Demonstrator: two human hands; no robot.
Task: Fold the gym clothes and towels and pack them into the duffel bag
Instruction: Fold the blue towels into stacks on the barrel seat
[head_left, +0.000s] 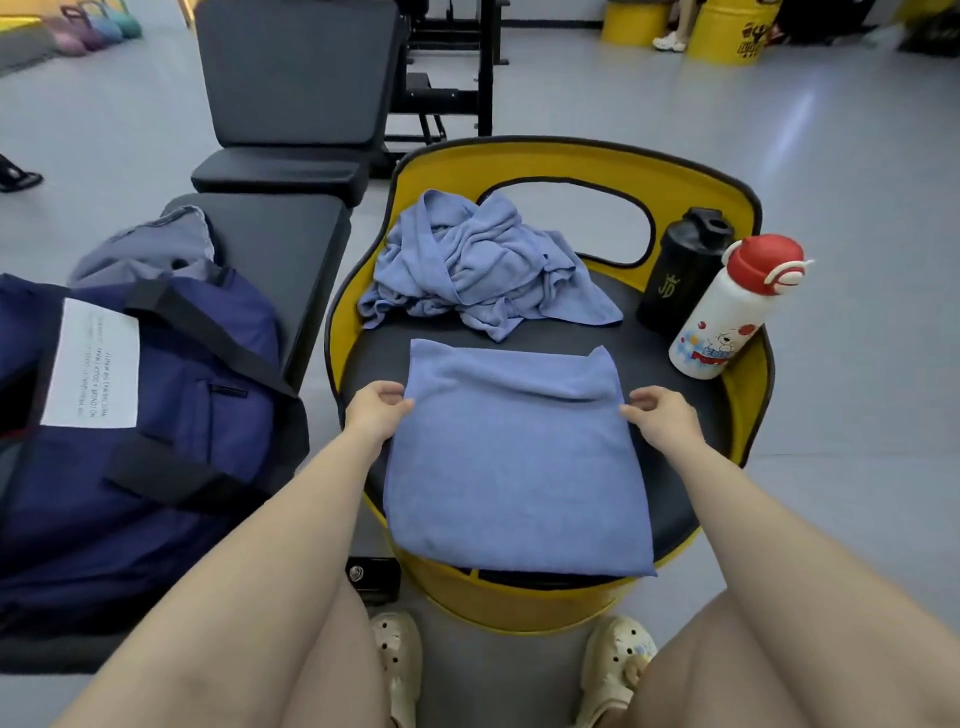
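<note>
The folded blue towel lies flat on the near half of the round black seat of the yellow chair, straight ahead of the person at 12 o'clock. Its long axis runs near to far, from 6 to 12 o'clock, and its near edge hangs just over the seat's front rim. The left hand pinches the towel's left edge near the far corner, fingers curled on the cloth. The right hand touches the right edge at about the same depth, fingers bent; whether it really grips cannot be told. Both hands are about equally close, one on each flank, so a fold would probably bring the far edge toward 6 o'clock.

At 9 o'clock, on the dark padded surface, stands the navy duffel bag, nearer the left hand. Beyond the folded towel, at 12 o'clock, a crumpled blue towel awaits folding.
</note>
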